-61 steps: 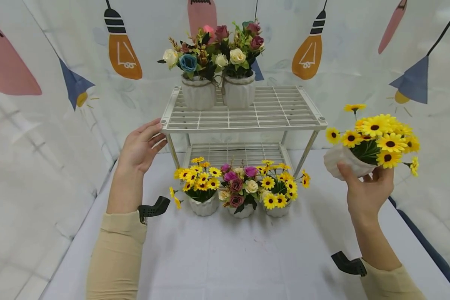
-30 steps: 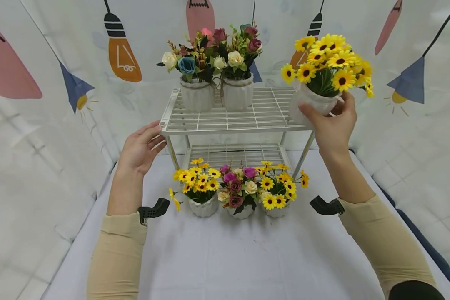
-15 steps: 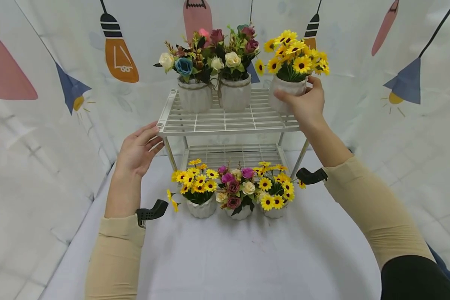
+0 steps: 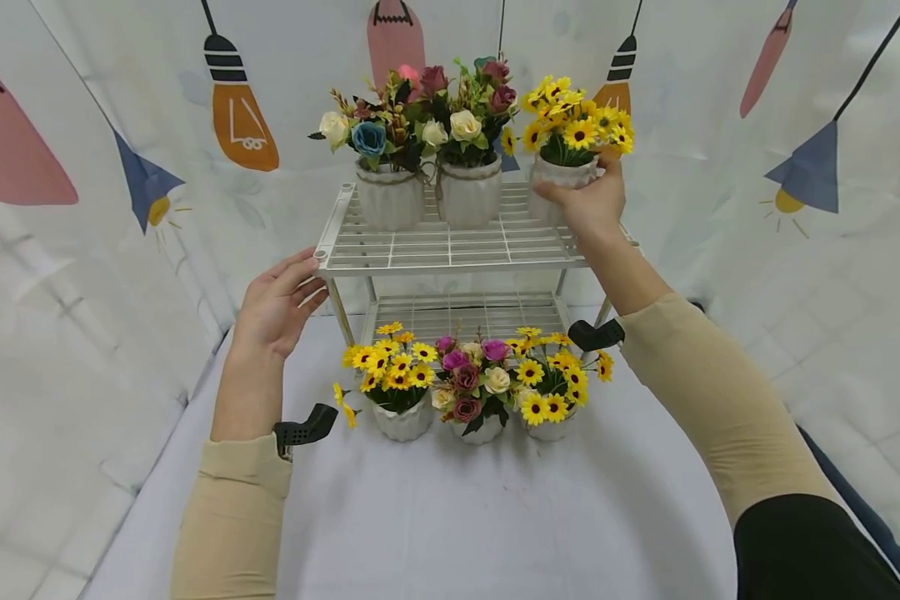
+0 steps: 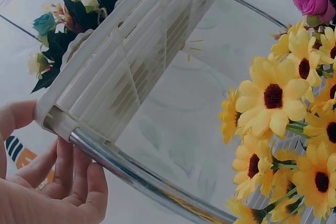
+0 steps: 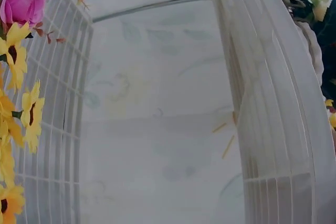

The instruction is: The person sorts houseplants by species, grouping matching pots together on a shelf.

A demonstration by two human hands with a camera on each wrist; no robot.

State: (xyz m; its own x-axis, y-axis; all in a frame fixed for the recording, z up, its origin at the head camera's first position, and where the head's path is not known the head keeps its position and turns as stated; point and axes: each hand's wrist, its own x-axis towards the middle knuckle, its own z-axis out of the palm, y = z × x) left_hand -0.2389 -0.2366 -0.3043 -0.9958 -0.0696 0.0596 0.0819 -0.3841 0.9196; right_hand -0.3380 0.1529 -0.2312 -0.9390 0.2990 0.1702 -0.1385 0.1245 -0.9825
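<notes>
The sunflower pot (image 4: 567, 177) stands at the back right of the rack's top shelf (image 4: 450, 246), just beside two rose pots (image 4: 433, 193). The right hand (image 4: 588, 202) grips its ribbed white body, fingers curled round it. The pot appears light, rigid and possibly breakable; the body, not the soft blooms, is the sound hold. The left hand (image 4: 275, 302) rests with relaxed fingers against the shelf's front left corner, holding nothing. Three more pots (image 4: 476, 421) stand on the worktop (image 4: 495, 517).

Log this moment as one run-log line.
right hand: grips sunflower pot on rack top shelf | left hand: touches rack corner | three pots on table
</notes>
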